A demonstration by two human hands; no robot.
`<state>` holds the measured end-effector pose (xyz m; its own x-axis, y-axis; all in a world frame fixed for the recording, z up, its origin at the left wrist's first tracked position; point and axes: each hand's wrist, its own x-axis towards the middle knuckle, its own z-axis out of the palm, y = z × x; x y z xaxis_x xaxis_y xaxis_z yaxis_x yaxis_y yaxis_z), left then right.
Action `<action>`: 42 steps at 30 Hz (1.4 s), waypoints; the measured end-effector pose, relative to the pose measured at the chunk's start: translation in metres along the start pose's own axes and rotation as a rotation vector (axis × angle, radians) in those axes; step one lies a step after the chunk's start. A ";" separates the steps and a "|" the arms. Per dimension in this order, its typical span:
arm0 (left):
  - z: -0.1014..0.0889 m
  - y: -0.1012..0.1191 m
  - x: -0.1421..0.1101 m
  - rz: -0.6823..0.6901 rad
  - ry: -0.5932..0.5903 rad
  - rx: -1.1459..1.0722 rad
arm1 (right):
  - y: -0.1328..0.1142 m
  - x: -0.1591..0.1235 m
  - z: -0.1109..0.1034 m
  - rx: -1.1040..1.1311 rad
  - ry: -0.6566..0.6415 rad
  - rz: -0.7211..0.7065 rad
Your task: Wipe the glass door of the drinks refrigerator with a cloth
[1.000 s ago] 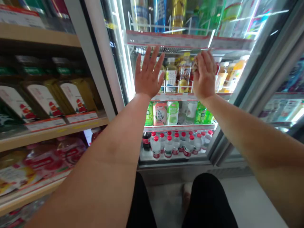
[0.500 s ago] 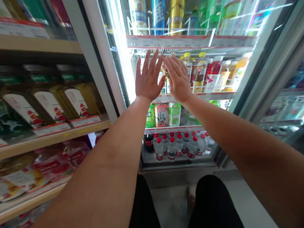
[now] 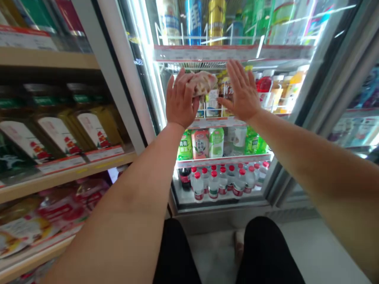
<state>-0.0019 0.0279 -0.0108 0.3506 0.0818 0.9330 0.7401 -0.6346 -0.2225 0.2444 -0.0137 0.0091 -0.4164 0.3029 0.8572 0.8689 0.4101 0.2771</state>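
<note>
My left hand (image 3: pixel 181 98) has its fingers wrapped over a crumpled beige-and-pink cloth (image 3: pixel 202 84), which sticks out to the right of the fingers. Both are raised in front of the glass door (image 3: pixel 166 67) of a lit drinks cooler. To the right, my right hand (image 3: pixel 243 92) is raised with fingers stretched and thumb apart, holding nothing. Whether its palm touches the glass I cannot tell. Behind the hands, bottled drinks (image 3: pixel 264 90) stand on the cooler's middle shelf, partly hidden by them.
Tall cans (image 3: pixel 194 21) line the upper cooler shelf, cartons (image 3: pixel 200 144) a lower one, and red-capped water bottles (image 3: pixel 214 184) the bottom. On the left, wooden shelving (image 3: pixel 71 173) holds large oil-coloured bottles (image 3: pixel 56 122). A metal door frame (image 3: pixel 322 114) rises at the right.
My hands have moved apart: the right went rightward and its thumb spread. The left fingers have curled, and the cloth now shows clearly in that hand.
</note>
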 end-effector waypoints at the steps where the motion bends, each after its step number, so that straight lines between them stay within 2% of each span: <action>1: -0.001 -0.001 0.000 0.002 0.002 0.014 | 0.005 -0.005 0.003 -0.019 0.015 0.041; 5: -0.005 -0.008 0.001 0.036 -0.019 0.043 | 0.008 -0.014 0.018 -0.070 0.078 0.092; 9: -0.013 -0.009 0.005 0.117 -0.037 0.036 | -0.002 -0.015 0.016 -0.077 0.080 0.109; 13: -0.014 0.008 -0.005 0.196 -0.036 0.039 | -0.005 -0.017 0.011 -0.078 0.057 0.120; 17: -0.009 0.026 -0.020 0.307 -0.147 0.080 | -0.005 -0.017 0.012 -0.109 0.061 0.129; 20: -0.010 0.034 -0.011 0.304 -0.175 0.082 | -0.005 -0.017 0.015 -0.096 0.063 0.131; 24: -0.010 0.045 0.012 0.232 -0.148 0.075 | -0.004 -0.017 0.017 -0.091 0.072 0.124; 28: 0.001 0.051 0.000 0.182 -0.119 0.049 | -0.003 -0.017 0.018 -0.111 0.072 0.123; 30: 0.006 0.043 -0.010 0.230 -0.130 0.039 | -0.004 -0.017 0.016 -0.117 0.068 0.125; 32: 0.008 0.023 -0.010 0.305 -0.128 0.057 | -0.005 -0.017 0.014 -0.106 0.064 0.124; 34: 0.006 -0.005 0.001 0.346 -0.087 0.076 | -0.006 -0.018 0.011 -0.082 0.058 0.124; 37: 0.002 -0.038 0.013 0.293 0.038 0.073 | -0.007 -0.019 0.009 -0.048 0.043 0.136; 40: -0.005 -0.041 -0.008 0.236 0.099 0.070 | -0.007 -0.019 0.010 -0.031 0.032 0.141; 42: -0.011 -0.032 -0.032 0.232 0.070 0.056 | -0.007 -0.019 0.011 -0.033 0.032 0.139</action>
<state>-0.0427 0.0372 -0.0307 0.4757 -0.1153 0.8721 0.6758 -0.5868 -0.4461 0.2435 -0.0126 -0.0135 -0.2835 0.3272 0.9014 0.9260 0.3378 0.1686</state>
